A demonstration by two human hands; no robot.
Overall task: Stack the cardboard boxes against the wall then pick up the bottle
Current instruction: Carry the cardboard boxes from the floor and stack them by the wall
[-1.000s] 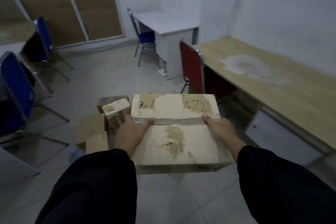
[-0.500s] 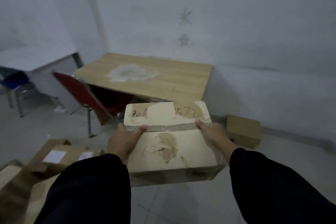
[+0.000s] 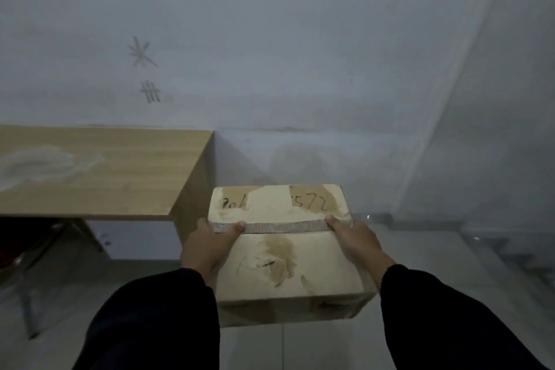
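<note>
A box (image 3: 285, 252) sits between the left hand (image 3: 207, 248) and right hand (image 3: 356, 242), off the floor (image 3: 420, 255). A table (image 3: 99, 171) stands to the left of the hands, against the wall (image 3: 300, 54) ahead of them.

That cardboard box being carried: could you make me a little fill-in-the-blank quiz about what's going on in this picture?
1. The cardboard box is held by ____ hands, the left hand and the right hand.
2. The digits handwritten on the box's top right read ____.
3. The wooden table stands to the ____ of the box.
4. Both sleeves are ____ in colour.

Missing words: two; 572; left; dark
</note>
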